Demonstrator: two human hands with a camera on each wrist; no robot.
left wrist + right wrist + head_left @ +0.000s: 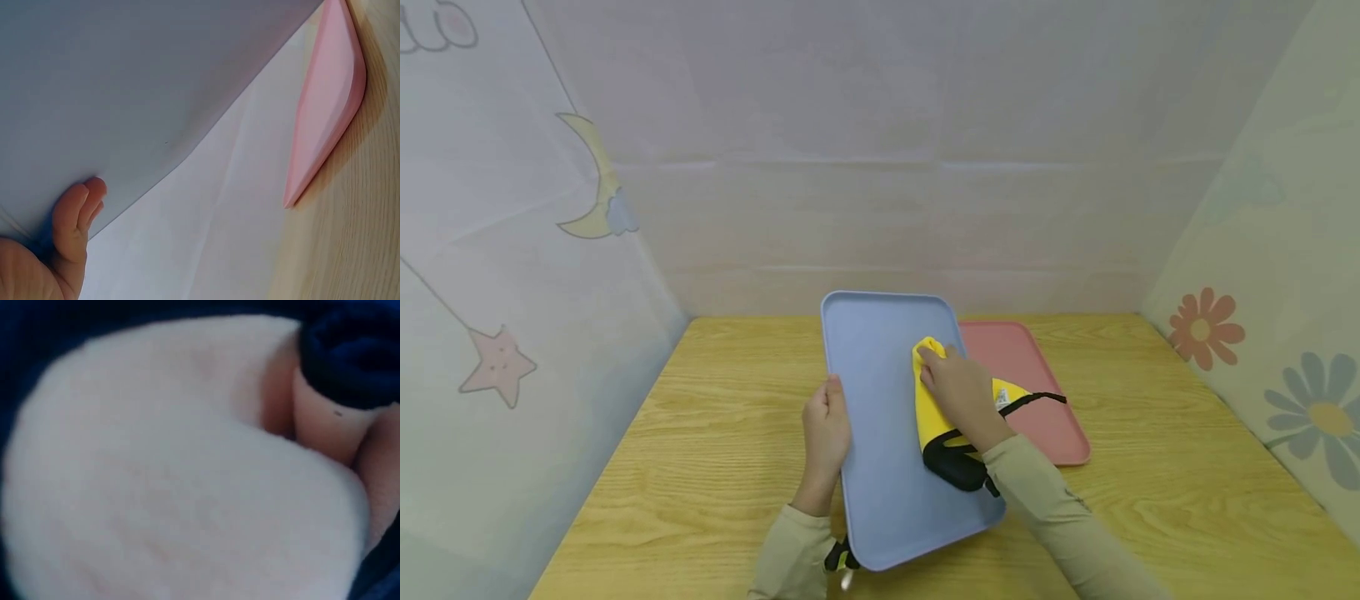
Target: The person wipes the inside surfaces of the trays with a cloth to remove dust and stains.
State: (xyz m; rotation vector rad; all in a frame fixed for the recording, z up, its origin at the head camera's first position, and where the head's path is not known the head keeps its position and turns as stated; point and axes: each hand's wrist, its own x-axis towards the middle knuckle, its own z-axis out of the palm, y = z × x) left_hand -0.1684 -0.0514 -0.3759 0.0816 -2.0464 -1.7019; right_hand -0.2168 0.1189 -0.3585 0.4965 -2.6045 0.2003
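Left hand (826, 427) grips the blue tray (880, 400) at nine o'clock, seemingly bracing it. Right hand (964, 396) clutches a yellow cloth (931, 412).

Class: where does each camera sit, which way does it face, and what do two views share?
Head: worn on head, facing forward and down at blue tray, yellow cloth, pink tray; left hand, right hand and sleeves show.
Left wrist: worn there, facing the blue tray's underside; left hand's fingers show.
Right wrist: worn there, facing its work; part of right hand shows, blurred.
Shared: head and left wrist both show the two trays.
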